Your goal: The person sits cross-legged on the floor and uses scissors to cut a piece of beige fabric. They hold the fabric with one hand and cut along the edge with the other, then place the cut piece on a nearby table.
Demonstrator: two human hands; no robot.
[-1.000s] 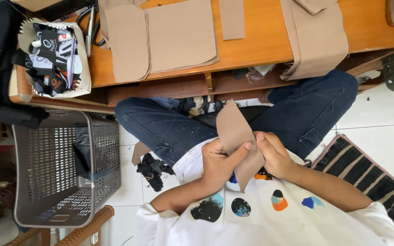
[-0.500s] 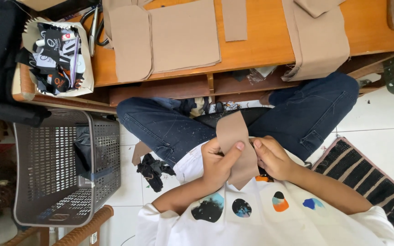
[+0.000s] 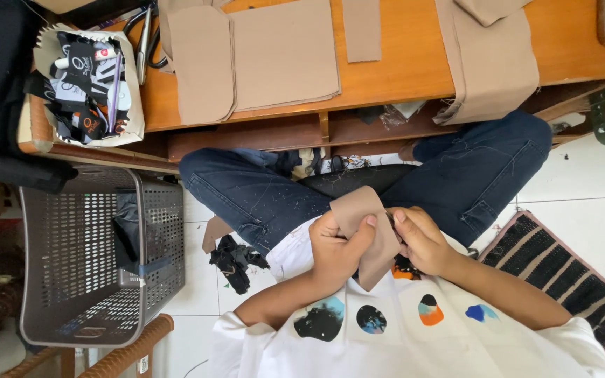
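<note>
Both my hands hold one tan fabric piece point(image 3: 369, 231) over my lap, just above my white shirt. My left hand point(image 3: 337, 245) grips its left side, thumb on top near the upper edge. My right hand point(image 3: 420, 238) pinches its right edge. The piece is folded and bends downward between the hands. My legs in dark blue jeans point(image 3: 260, 189) are crossed under it.
A wooden table point(image 3: 414, 63) ahead carries several tan cut fabric panels point(image 3: 281, 56), a strip point(image 3: 362, 28) and scissors point(image 3: 141, 35). A paper bag of black scraps point(image 3: 85, 84) sits at its left end. A grey plastic basket point(image 3: 85, 259) stands left; a striped mat point(image 3: 568, 273) lies right.
The tan piece has been folded down and pulled closer to my body; it stood taller a second ago. Both hands stay on it.
</note>
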